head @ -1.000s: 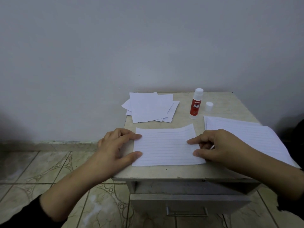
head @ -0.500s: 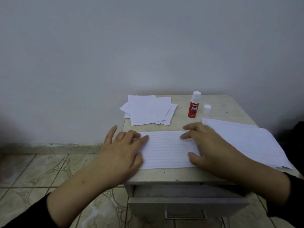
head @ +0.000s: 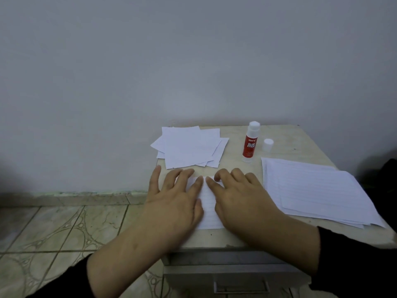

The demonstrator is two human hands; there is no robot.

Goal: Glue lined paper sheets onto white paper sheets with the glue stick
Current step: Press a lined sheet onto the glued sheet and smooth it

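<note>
A lined paper sheet point(head: 208, 208) lies flat near the front of the small table point(head: 236, 238). My left hand point(head: 175, 197) and my right hand point(head: 237, 200) press on it palm down with fingers spread, side by side, covering most of it. Only a narrow strip shows between them. A red and white glue stick point(head: 250, 145) stands upright behind my right hand, and its white cap point(head: 268, 144) sits beside it. A loose pile of white paper sheets point(head: 189, 147) lies at the back left. A stack of lined sheets point(head: 318, 190) lies at the right.
The table stands against a plain grey wall. A drawer with a metal handle point(head: 240, 286) sits under the tabletop, slightly pulled out. Patterned floor tiles point(head: 64, 229) spread to the left. A dark object point(head: 386, 173) shows at the right edge.
Both hands have slid inward over the lined sheet from its outer edges until they nearly touch at the middle. The sheet stays in place.
</note>
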